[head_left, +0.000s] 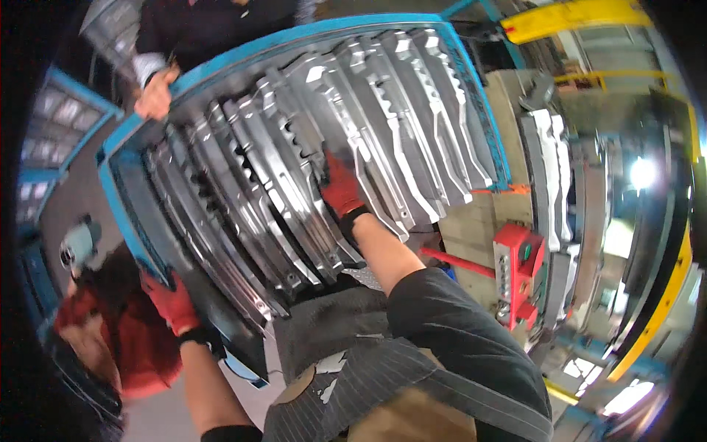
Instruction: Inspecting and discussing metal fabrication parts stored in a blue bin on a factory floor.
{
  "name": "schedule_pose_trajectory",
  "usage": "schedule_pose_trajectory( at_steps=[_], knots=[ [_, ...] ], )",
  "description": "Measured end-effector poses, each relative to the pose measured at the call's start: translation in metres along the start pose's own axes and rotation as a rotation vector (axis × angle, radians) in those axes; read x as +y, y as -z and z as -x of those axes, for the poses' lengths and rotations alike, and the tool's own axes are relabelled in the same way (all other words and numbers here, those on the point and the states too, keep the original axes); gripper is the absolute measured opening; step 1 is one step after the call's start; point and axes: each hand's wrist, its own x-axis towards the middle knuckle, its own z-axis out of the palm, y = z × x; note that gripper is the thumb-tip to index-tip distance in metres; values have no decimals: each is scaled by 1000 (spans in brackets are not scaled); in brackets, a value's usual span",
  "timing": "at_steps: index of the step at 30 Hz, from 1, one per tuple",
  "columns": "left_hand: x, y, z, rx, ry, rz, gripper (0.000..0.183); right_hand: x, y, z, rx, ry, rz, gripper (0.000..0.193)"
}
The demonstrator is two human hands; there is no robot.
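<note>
A blue-rimmed metal bin (221, 53) stands in front of me, packed with a row of long stamped metal parts (394, 140), shiny and ribbed, set side by side. My right hand (341, 184), in a red glove with dark fingers, reaches over the middle of the row. Its fingers close on the edge of one metal part; the fingertips are partly lost among the dark surfaces. At the bin's near left side my left hand (169, 300), also red-gloved, grips the blue rim.
Across the bin, a person in dark clothes has a hand (157, 96) on the far left corner. Left of me are a red cloth-like thing (140, 342) and a grey tool-like object (79, 243). To the right stand a red control box (518, 269) and more long metal parts (549, 177).
</note>
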Motion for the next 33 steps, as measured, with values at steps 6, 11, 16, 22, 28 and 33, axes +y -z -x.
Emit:
schedule_pose_trajectory(
  at_steps=[6, 11, 16, 22, 28, 33],
  knots=[
    [-23, -15, 1, 51, 8, -98, 67, -8, -6, -5, -105, -198, 14, 80],
    [8, 0, 4, -43, 59, -69, 73, -3, 1, -3, 193, -71, -47, 55],
    [-9, -3, 3, 18, 42, -147, 68, -15, 6, 42, 44, -146, -211, 31],
    [-23, -19, -2, 44, -7, -173, 66, 2, -61, 151, -539, -104, 27, 29],
    [-26, -17, -1, 24, 12, -217, 66, -19, -72, 216, -1094, 12, 241, 37],
    [-16, -12, 0, 25, 19, -274, 68, -1, -62, 191, -986, -44, 204, 34]
  ],
)
